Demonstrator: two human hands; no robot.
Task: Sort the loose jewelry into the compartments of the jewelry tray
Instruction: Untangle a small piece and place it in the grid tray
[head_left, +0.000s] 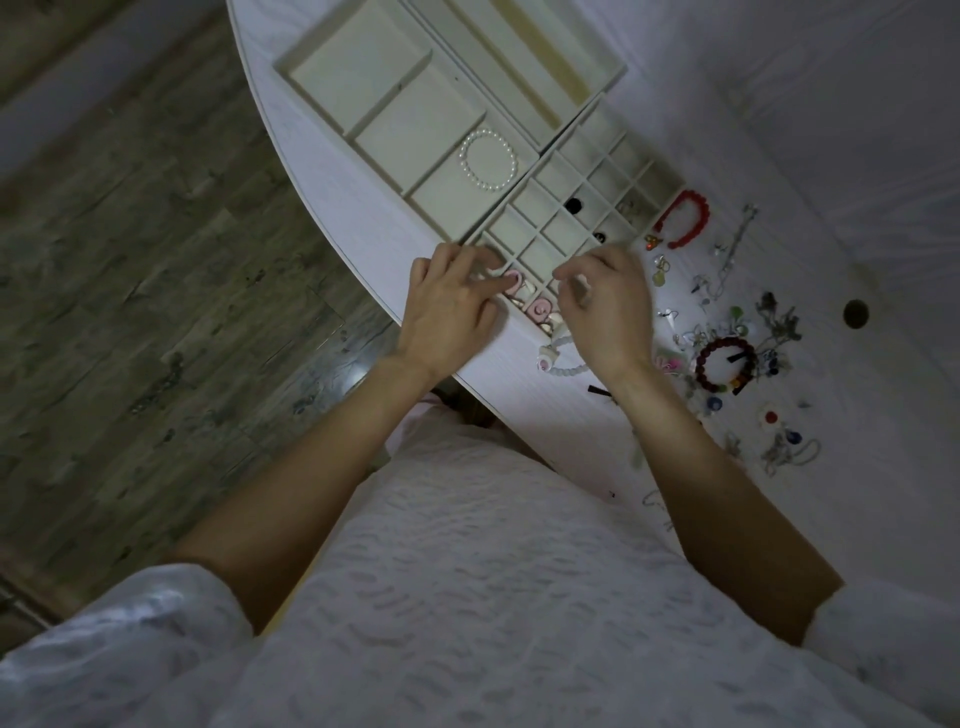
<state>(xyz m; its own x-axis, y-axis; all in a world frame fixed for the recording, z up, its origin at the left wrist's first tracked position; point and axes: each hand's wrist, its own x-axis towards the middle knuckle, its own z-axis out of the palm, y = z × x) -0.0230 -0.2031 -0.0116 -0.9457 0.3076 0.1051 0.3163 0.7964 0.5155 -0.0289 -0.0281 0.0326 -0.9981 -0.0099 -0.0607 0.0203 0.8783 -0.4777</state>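
Note:
A cream jewelry tray (524, 192) with many small square compartments lies on the white table. My left hand (452, 306) rests at its near corner, fingertips on a pink spiral piece (513, 280) in a compartment. A second pink spiral piece (540, 309) sits in the adjoining compartment. My right hand (608, 306) hovers over the tray's near edge with fingers curled, pinching a small pale item (576, 286) that is hard to make out. A pale bead bracelet (563, 364) lies under my right wrist. Loose jewelry (737, 338) is scattered to the right.
A larger cream tray (332, 111) behind holds a pearl bracelet (488, 161). A red bead bracelet (683, 218) and a dark red bracelet (727, 364) lie right of the compartments. The table's curved edge (363, 275) runs past my left hand. A round hole (856, 313) is in the tabletop.

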